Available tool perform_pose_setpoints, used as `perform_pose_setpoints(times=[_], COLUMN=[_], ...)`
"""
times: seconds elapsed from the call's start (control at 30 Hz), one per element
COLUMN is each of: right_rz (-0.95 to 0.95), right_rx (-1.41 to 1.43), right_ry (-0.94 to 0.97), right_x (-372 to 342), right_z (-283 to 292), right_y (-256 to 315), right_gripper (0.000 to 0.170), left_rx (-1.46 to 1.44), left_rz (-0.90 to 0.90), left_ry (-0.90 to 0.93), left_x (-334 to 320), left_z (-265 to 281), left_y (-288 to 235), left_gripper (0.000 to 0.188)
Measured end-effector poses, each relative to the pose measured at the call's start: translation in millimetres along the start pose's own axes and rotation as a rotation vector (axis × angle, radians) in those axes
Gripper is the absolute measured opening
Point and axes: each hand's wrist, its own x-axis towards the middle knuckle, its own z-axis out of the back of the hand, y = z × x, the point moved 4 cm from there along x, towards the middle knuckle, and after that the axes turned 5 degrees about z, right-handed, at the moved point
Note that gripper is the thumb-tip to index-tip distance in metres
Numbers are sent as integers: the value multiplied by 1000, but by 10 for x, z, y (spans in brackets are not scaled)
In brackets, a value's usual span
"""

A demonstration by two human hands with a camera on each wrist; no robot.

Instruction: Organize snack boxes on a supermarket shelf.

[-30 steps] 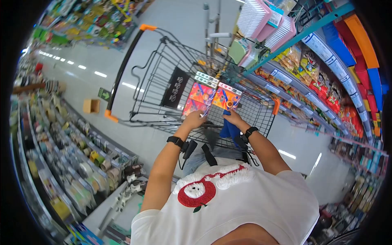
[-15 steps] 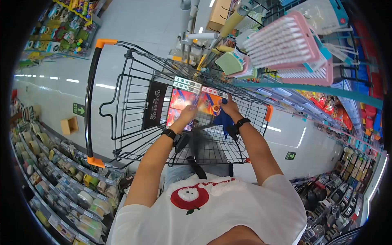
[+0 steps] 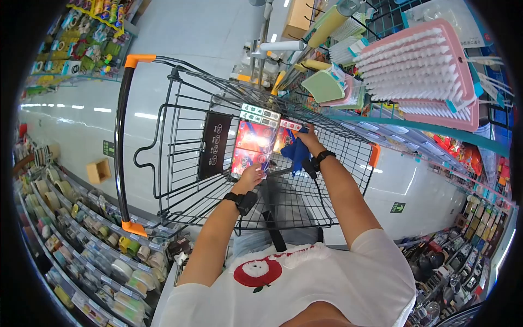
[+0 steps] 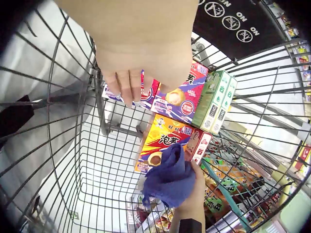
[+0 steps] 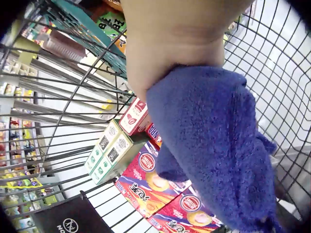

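My left hand (image 3: 252, 175) lies over the near end of the pink snack boxes (image 3: 255, 136) in the shopping cart, its fingers (image 4: 129, 90) fairly straight against a box in the left wrist view. My right hand (image 3: 311, 140) grips a blue cloth (image 3: 297, 155) that hangs down over part of the orange snack box (image 4: 163, 141). In the right wrist view the cloth (image 5: 209, 141) covers most of that hand's fingers. The orange box stands beside the pink ones, its red-and-white end (image 5: 134, 116) next to the pale green box ends (image 5: 109, 150).
The wire cart (image 3: 180, 103) surrounds both hands, with a black sign panel (image 3: 211, 144) inside it. Pink-backed brushes (image 3: 419, 68) hang close at the upper right. Goods shelves (image 3: 92, 240) line the lower left, and a small wooden box (image 3: 98, 171) sits on the floor.
The right hand, with the blue cloth, has moved from the orange box's near end up to its far right corner. My left hand shifted forward over the pink boxes, then back toward their near end.
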Motion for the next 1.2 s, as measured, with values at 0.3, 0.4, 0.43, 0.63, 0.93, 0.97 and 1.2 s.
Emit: perform_pose_setpoints(times=[0.3,0.4,0.43,0.63,0.93,0.97,1.2], right_rz=[210,250,247,476,706,875,1277], right_rx=[271,556,517,843,689,533,74], right_ry=[-202,-97,-103,54,319,276,-261], right_x=[-600,-695,-762,-1763,-3574,-3722,-4906], right_z=[160,337,416,810,1210,1228,1273], right_y=[-28,-254,-321,-155,-108,-71,512], right_gripper=[59,50,57,39,35,36,45], left_rx=[-133,-397,-366,-407,-181,-196,-154], left_rz=[-149,-94,-133,-183,-398,-397,-826], left_ry=[205,134,137,125,694,711,531], left_x=[-411,-618,-784,-974,-1788,-1875,-2954], left_z=[-239,-353,-429,-804,-1293,-1229,-529], left_y=[76,88,81,378,852,922,1421], left_gripper=[40,35,35,43,36,38,44])
